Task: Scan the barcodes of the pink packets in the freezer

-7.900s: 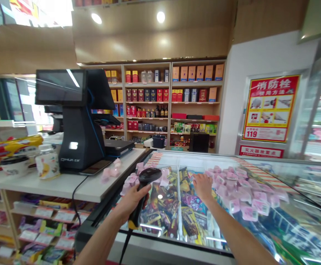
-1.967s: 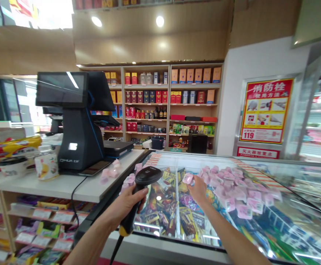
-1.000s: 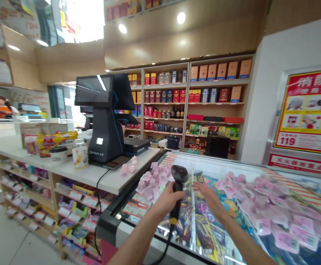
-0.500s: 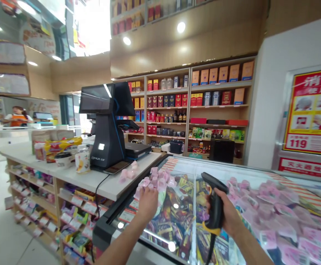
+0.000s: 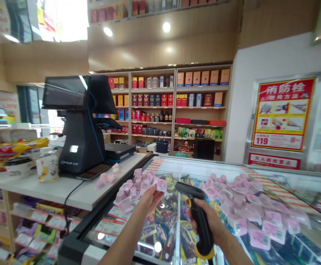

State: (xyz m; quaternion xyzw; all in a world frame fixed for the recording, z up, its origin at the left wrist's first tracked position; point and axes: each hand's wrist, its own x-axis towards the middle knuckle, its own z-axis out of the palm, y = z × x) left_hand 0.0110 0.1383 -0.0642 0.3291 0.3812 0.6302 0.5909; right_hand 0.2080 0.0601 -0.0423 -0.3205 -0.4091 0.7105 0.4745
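Freezer glass (image 5: 201, 167) beneath; pink cup (image 5: 160, 184) pinched in left grip (image 5: 149, 200), scanner (image 5: 200, 219) clasped in right grip (image 5: 214, 222)

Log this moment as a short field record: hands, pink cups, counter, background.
Left hand: holds a pink plastic cup
Right hand: grips a barcode scanner, its head toward the held cup
Other cups: left pile and right pile, on a glass-topped freezer
Counter: POS terminal, several more pink cups
Background: shelves, fire-hydrant sign
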